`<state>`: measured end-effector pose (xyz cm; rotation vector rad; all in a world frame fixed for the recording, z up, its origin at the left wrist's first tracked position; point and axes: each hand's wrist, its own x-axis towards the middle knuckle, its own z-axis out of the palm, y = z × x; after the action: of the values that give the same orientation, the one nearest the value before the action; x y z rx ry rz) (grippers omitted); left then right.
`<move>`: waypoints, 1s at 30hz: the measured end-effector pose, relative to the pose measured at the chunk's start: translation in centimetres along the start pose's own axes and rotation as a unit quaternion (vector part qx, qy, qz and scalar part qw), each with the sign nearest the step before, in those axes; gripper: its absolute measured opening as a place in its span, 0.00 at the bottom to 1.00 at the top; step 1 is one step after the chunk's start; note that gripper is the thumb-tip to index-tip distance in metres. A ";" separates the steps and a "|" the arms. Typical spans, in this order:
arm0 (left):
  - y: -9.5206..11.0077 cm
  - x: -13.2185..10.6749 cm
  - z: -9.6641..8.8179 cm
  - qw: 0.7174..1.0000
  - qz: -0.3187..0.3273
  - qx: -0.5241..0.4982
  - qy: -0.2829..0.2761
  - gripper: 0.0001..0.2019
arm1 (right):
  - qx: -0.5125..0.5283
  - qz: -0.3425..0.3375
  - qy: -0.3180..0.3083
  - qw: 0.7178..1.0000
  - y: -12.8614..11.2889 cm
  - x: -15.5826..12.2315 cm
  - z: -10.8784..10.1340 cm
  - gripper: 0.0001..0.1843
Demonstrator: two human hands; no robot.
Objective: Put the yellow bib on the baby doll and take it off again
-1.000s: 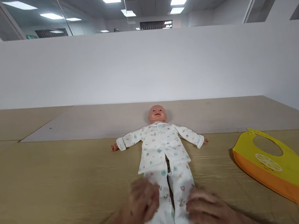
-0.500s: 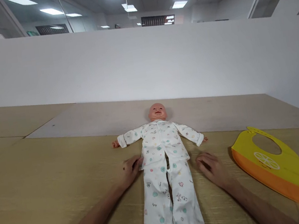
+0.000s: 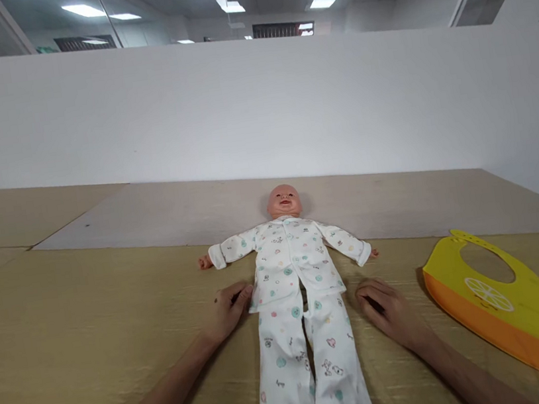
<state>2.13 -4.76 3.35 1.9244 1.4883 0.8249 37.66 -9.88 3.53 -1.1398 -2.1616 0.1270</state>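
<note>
A baby doll lies on its back with its arms spread. It is dressed in a white printed pyjama top and matching trousers; the feet are out of frame. My left hand rests on the mat at the left side of the top's hem, its fingertips at or very near the cloth. Those fingers are loosely bent, the thumb apart, with nothing seen in them. On the other side, my right hand lies on the mat a little away from the doll, loosely curled, with a gap between thumb and fingers.
A yellow and orange bib with a white citrus print lies to the right of my right hand. Beneath everything is a tan mat, with a paler strip behind it. A white wall topped by glass panels stands at the back.
The view has shifted slightly, so the bib sits a little further right. Both hands stay beside the doll, with only slight finger movement; nothing was taken hold of.
</note>
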 end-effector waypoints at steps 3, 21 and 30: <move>0.2 -0.1 -0.3 0.998 -0.028 -0.048 -0.009 0.23 | 0.003 0.000 0.003 1.000 -0.1 0.0 -0.1 0.08; 0.0 -0.2 -0.1 0.992 -0.045 -0.075 0.092 0.13 | -0.005 0.005 -0.002 1.000 0.5 -0.8 0.0 0.05; -0.9 -0.2 0.1 0.988 -0.045 -0.055 0.136 0.08 | 0.005 -0.003 0.004 1.000 -0.1 -0.7 -0.3 0.06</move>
<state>1.61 -4.75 2.58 1.7026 1.6368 1.1382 38.03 -10.51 3.46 -1.1268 -2.1556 0.1309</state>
